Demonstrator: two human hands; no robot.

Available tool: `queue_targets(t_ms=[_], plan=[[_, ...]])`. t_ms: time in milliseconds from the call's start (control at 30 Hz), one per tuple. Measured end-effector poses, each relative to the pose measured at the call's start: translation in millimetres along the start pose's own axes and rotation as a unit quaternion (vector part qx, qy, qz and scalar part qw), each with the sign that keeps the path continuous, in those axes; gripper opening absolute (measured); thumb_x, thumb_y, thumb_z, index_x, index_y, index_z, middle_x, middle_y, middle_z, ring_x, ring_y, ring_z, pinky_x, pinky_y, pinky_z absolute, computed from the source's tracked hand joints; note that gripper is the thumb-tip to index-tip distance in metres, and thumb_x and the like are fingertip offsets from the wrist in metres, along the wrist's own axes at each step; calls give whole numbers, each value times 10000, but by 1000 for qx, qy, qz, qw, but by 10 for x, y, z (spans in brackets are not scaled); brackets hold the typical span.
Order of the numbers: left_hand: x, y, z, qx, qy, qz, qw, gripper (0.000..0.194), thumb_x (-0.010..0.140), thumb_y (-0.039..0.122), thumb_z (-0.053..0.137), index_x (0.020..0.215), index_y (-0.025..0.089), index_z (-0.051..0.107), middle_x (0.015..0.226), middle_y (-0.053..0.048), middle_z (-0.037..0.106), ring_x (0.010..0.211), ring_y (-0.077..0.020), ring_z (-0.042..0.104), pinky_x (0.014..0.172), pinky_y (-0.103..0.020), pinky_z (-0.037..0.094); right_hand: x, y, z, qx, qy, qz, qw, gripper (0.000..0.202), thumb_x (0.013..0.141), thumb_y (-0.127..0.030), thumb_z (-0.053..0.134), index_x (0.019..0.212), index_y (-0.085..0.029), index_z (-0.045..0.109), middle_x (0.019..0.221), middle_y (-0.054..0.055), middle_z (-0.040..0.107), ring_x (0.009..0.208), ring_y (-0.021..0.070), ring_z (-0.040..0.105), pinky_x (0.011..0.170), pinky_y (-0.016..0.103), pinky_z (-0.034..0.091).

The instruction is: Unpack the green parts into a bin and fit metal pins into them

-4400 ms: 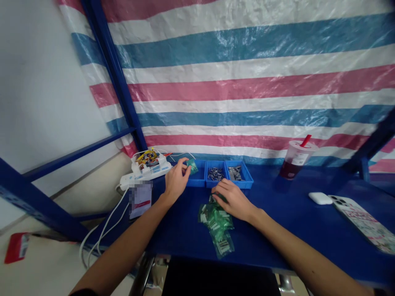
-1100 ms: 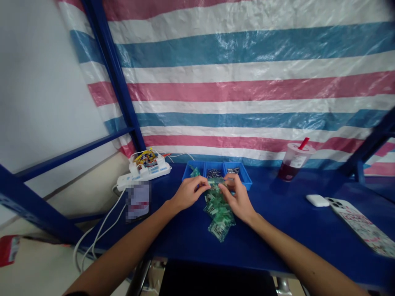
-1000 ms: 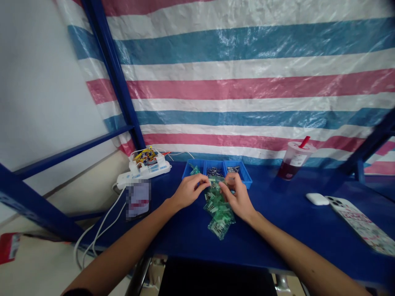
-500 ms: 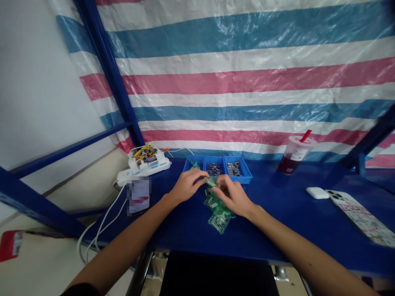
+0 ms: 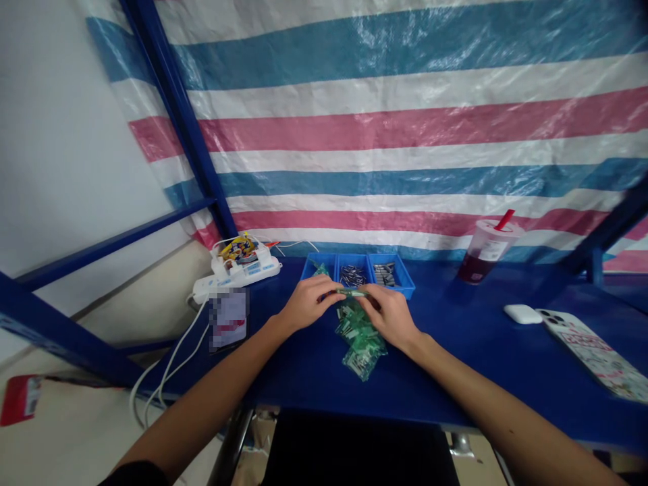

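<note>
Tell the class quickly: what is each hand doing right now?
Left hand: fingers closed on one end of a small green bag.
Right hand: fingers closed on its other end.

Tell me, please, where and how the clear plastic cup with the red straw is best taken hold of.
Once free, the right hand should probably wrap the clear plastic cup midway up, from the near side: it stands upright, narrows toward its base, and its red straw rises above the lid, discouraging a top grip.
</note>
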State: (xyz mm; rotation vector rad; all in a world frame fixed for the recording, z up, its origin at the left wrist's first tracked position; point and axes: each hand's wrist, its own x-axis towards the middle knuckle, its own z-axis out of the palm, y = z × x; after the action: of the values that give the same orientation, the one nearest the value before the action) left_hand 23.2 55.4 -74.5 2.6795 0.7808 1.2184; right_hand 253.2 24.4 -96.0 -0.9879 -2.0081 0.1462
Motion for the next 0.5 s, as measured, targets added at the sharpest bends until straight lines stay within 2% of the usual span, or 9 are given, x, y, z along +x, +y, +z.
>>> queue_targets(t_ms=[133, 233, 367, 500], plan=[[4, 16, -8, 8, -11, -6, 1000, 237, 985, 362, 622, 887, 157, 691, 766, -34, 635, 731, -158, 587, 694, -285, 466, 9, -34, -16, 6, 0, -32, 999, 256, 1032, -401, 530, 988, -197, 678, 878, 50, 630, 761, 179, 614, 671, 278, 442], [4, 29, 2, 6, -30, -7, 1000, 266, 1000, 350, 597, 827, 157, 656, 770, -35, 629, 748, -159, 585, 707, -287, 464, 3, -14, -18, 12, -27, -50, 998, 244, 1051, -349, 495, 999, -205, 686, 871, 43, 606, 773, 177, 607, 690, 283, 448], [3, 46, 15, -4, -41, -4, 999, 207, 1023, 319, 555, 950, 167, 675, 886, -55, 669, 832, -169, 613, 766, -300, 485, 1, 24, -26, 16, -36, -47, 998, 237, 1056, -269, 458, 1001, -212, 681, 856, 37, 598, 765, 178, 602, 693, 291, 446], [-2, 51, 4, 11, -41, -19, 999, 187, 1007, 337, 583, 1053, 184, 679, 879, -45, 661, 810, -166, 616, 744, -293, 488, 9, -4, -32, 23, -11, -46, 999, 187, 1044, -307, 503, 1010, -213, 660, 920, 48, 626, 804, 186, 623, 724, 297, 469]])
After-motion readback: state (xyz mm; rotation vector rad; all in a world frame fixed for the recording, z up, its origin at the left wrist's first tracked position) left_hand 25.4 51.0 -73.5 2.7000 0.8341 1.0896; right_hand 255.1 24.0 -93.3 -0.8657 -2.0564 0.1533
